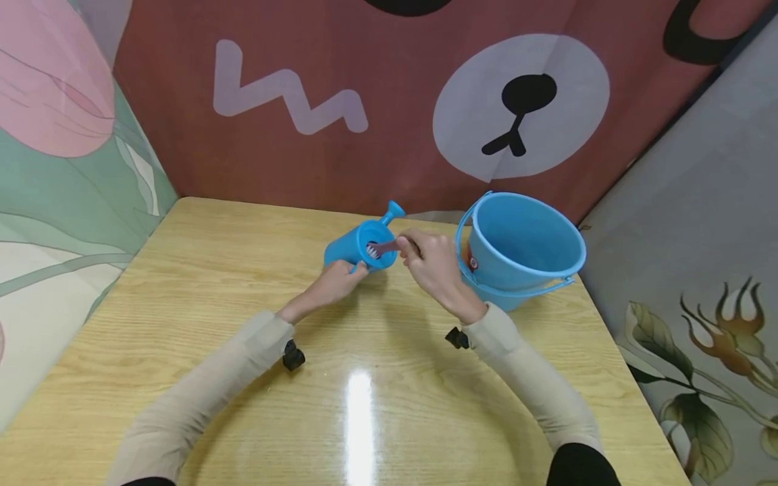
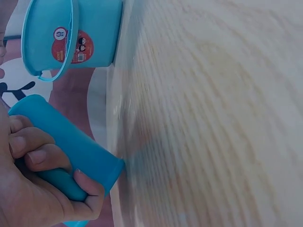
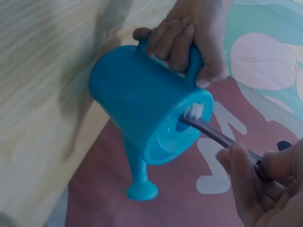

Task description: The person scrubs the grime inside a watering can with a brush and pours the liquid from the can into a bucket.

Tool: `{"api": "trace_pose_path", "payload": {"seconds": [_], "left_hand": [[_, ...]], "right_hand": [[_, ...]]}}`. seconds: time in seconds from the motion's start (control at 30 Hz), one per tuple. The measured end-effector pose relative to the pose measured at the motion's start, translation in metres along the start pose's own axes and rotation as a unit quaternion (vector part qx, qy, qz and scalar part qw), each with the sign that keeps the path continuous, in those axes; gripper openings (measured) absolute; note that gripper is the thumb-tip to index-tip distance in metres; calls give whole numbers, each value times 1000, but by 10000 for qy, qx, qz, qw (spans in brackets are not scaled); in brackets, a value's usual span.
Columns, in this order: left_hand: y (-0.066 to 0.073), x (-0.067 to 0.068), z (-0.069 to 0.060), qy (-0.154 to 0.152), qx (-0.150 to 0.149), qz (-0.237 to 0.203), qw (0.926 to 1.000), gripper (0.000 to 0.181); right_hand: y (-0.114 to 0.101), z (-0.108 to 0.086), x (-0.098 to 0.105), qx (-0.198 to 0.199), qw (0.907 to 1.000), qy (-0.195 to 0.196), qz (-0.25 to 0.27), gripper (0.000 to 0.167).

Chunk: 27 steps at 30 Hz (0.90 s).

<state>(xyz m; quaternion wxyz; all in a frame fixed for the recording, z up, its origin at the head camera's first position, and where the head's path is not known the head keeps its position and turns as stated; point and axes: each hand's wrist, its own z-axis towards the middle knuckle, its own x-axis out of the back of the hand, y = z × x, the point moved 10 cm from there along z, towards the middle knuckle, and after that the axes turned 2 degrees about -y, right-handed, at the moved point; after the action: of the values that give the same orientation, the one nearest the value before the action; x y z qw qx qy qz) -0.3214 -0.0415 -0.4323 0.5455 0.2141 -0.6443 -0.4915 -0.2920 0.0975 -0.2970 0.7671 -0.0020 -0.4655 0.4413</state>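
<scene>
A blue toy watering can (image 1: pixel 344 248) is tilted over the table, its open top facing the right hand and its spout pointing away. My left hand (image 1: pixel 336 281) grips the can's handle; the left wrist view shows the fingers (image 2: pixel 47 156) curled round it. In my right hand (image 1: pixel 435 267) is a purplish-brown toothbrush (image 3: pixel 210 132), pinched by its handle. Its white bristles (image 3: pixel 193 111) lie at the opening in the can's top. The can's base edge seems to be at or close to the tabletop.
To the right of the right hand stands a light blue bucket (image 1: pixel 507 270) with a handle and a red label (image 2: pixel 78 47). The wooden table (image 1: pixel 243 256) meets a brown printed cloth (image 1: pixel 292 162) at the back. A patterned grey wall covering (image 1: pixel 687 223) borders its right side.
</scene>
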Motion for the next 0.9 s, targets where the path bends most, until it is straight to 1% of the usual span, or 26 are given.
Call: {"api": "trace_pose_path", "payload": {"seconds": [0.13,0.27,0.37,0.43,0.5,0.53,0.6,0.67,0.73,0.83,0.9], "left_hand": [[1,0,-1,-17,12,60,10000,50],[2,-1,-1,-3,-35,78,10000,51],[2,0,0,43,-27,89,9999,52],[3,-1,0,36,-27,119,9999,51],[4,-2,0,23,-34,160,9999,51],[4,-2,0,14,-36,165,9999,51],[4,-2,0,0,-28,171,9998,51],[4,-2,0,11,5,149,9999,51],[3,-2,0,30,35,111,9999,52],[3,-1,-1,29,36,64,10000,52],[4,-1,-1,-1,8,48,10000,52]], "right_hand": [[-1,0,-3,-9,9983,-495,-308,20],[0,1,-10,-126,9904,-1164,-732,18],[4,-1,-21,-365,9785,-1847,-848,13],[8,-4,-29,-570,9679,-2311,-812,16],[9,-8,-37,-668,9584,-2664,-773,18],[9,-9,-39,-674,9555,-2769,-766,17],[7,-9,-43,-653,9540,-2838,-714,14],[5,-9,-46,-494,9540,-2870,-717,11],[3,-10,-48,-378,9527,-2922,-742,12],[3,-12,-52,-273,9436,-3184,-869,20],[5,-14,-55,-331,9357,-3377,-966,23]]}}
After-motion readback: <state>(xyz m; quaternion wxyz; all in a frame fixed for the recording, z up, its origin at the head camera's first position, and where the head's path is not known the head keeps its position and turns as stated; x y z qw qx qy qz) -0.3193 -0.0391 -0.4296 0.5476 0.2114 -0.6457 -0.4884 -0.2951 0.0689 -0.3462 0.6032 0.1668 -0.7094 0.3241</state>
